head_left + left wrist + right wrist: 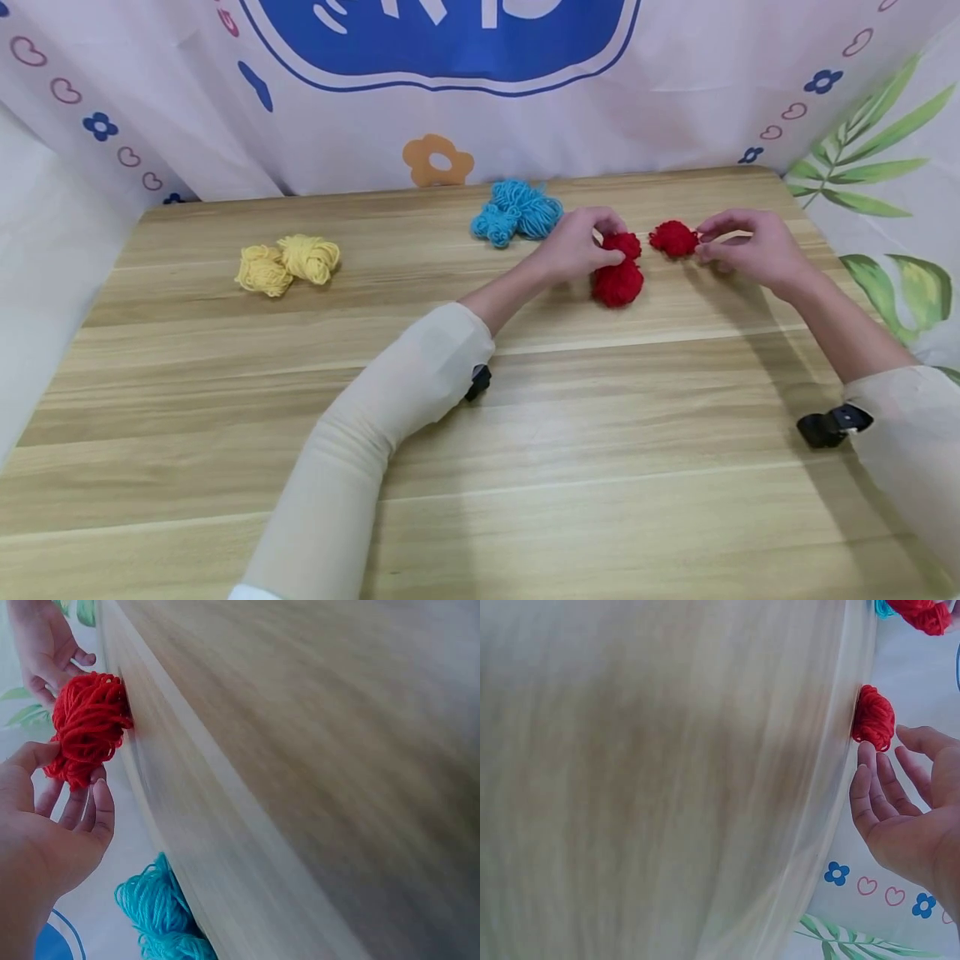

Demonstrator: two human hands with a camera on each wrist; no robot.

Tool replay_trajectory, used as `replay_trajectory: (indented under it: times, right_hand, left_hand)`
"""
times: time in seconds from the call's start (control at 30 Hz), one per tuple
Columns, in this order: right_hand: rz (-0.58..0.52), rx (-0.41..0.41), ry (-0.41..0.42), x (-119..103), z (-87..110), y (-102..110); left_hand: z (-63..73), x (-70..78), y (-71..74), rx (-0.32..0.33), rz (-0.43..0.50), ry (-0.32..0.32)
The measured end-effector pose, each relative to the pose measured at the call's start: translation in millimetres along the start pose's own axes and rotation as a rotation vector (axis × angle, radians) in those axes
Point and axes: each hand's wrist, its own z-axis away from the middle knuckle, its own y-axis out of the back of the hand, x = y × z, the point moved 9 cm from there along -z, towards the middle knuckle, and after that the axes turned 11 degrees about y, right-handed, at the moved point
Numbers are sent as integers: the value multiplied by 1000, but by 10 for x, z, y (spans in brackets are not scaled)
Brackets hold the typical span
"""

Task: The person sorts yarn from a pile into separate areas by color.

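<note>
My left hand (577,242) pinches a small red yarn ball (624,244) between thumb and fingers, at the back right of the table. A second red yarn ball (617,285) lies right in front of it. In the left wrist view the red yarn (90,724) shows between thumb and fingertips. To the right sits a third red yarn ball (673,239) on the table. My right hand (753,243) is at its right edge, fingertips right at the yarn. The right wrist view shows that hand's fingers loosely spread beside the red ball (874,718).
Blue yarn balls (519,211) lie together at the back, just left of my left hand. Two yellow yarn balls (288,262) lie side by side at the left. Behind the wooden table (570,467) hangs a printed cloth (337,133).
</note>
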Motion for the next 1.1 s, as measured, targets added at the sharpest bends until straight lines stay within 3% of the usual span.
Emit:
replay_trajectory:
  times: [0.3, 0.53, 1.1]
  right_hand:
    - [105, -9, 58, -116, 87, 71]
    - [152, -29, 93, -183, 144, 67]
    - [260, -69, 169, -260, 235, -8]
  left_hand:
    - [-89, -4, -59, 23, 18, 61]
    - [-124, -16, -78, 25, -13, 71]
    - [-199, -136, -123, 41, 81, 162]
